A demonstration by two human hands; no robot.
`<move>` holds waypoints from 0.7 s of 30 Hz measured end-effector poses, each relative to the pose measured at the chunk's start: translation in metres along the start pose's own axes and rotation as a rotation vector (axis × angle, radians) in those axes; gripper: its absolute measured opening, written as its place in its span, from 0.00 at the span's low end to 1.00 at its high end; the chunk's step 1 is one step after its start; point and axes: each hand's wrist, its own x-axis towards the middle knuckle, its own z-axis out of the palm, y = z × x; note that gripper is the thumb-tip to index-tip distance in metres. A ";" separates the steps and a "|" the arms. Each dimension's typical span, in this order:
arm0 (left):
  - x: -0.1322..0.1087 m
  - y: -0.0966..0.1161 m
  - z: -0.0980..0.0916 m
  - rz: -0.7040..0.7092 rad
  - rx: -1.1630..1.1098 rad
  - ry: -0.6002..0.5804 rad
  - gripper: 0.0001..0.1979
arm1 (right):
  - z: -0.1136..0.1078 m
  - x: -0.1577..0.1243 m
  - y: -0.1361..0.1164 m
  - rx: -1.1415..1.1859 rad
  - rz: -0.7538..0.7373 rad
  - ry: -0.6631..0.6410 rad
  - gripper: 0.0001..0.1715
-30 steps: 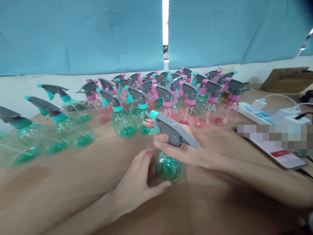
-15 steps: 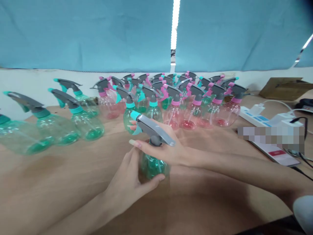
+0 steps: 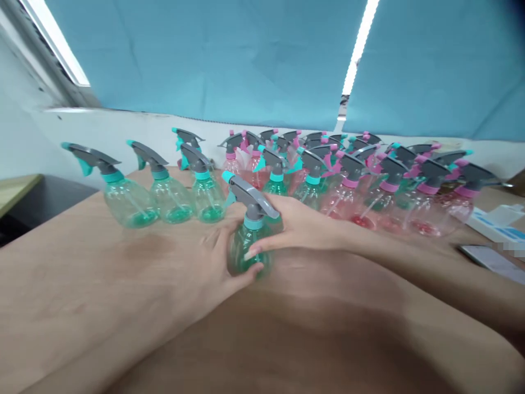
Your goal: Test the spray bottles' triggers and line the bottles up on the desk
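Note:
A green transparent spray bottle (image 3: 247,236) with a turquoise collar and a grey trigger head stands upright in front of me. My left hand (image 3: 216,273) wraps round the left side of its body, thumb across the near side. From the right, my right hand (image 3: 296,223) curls round the upper body just below the collar, its thumb pointing left. The right hand's other fingers are hidden behind the bottle. The trigger head points to the left, its turquoise nozzle uppermost.
Several green spray bottles (image 3: 172,200) stand in a row at the left. Behind my right hand are many pink spray bottles (image 3: 388,203) mixed with green ones. A phone (image 3: 494,261) and a white power strip (image 3: 498,223) lie on the wooden table (image 3: 82,262) at the right.
My view has turned left, so the rows appear farther right. My right hand has moved from the bottle's neck down to its upper body, and the turquoise collar now shows.

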 end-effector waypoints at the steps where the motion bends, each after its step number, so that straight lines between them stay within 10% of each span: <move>1: 0.003 -0.006 -0.002 0.010 0.036 0.017 0.32 | -0.007 0.001 0.000 -0.079 0.024 -0.044 0.43; 6: 0.026 -0.028 -0.011 0.013 0.219 0.045 0.33 | -0.041 0.008 -0.007 -0.361 0.106 -0.020 0.38; 13: 0.060 -0.041 -0.013 -0.011 0.413 -0.010 0.34 | -0.064 0.035 -0.004 -0.567 0.001 0.414 0.13; 21: 0.081 -0.047 -0.009 0.036 0.512 -0.035 0.36 | -0.059 0.065 0.042 -0.734 0.123 0.405 0.27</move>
